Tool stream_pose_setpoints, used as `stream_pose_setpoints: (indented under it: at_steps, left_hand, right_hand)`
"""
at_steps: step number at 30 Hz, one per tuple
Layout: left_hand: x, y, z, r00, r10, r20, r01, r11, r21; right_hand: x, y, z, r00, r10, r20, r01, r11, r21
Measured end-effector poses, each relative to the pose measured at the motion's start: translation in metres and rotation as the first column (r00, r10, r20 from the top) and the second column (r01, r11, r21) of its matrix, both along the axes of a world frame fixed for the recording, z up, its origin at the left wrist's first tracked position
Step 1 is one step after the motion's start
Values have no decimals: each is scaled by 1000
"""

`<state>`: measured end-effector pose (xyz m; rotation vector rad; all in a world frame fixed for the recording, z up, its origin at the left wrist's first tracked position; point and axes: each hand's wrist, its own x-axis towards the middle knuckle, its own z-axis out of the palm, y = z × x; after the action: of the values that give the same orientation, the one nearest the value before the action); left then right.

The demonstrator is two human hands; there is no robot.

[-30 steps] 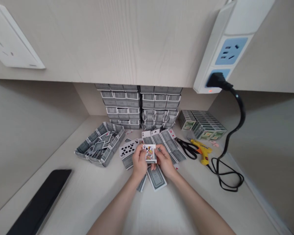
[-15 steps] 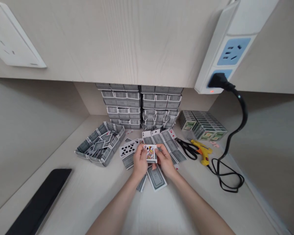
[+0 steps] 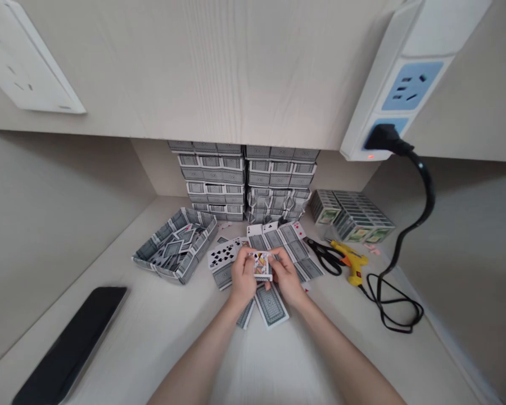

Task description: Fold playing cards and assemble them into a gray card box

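Note:
A face-up picture playing card is pinched between both hands, above the loose cards on the table. My left hand is closed on its left side and my right hand on its right side, thumbs on the face. A patterned strip along the card's near edge looks bent. Under and behind the hands lies a sheet of face-down cards set edge to edge. To the left is a face-up black-suited card. Nearer my forearms, a face-down card lies on the table.
At left stands a card-walled tray with loose cards inside. Stacked card-built boxes fill the back. On the right are scissors, a yellow glue gun with its cord, and boxed decks. A black flat object lies front left.
The card's near edge looks slightly more bent, and both hands keep hold of it. The whole view has shifted a little, with the surroundings appearing slightly further right.

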<state>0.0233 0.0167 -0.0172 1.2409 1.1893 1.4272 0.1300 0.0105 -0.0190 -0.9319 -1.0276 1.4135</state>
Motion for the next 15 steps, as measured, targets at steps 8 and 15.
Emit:
stream_pose_setpoints:
  at_steps: [8,15]
  left_hand:
    - [3,-2,6,995,-19,102,19,1000,0]
    - [4,-2,10,969,-36,243,49,998,-47]
  right_hand:
    - [-1,-1,5,999,-11,-43,11,1000,5]
    - [-3,-2,2,995,16,-98,-15,1000,12]
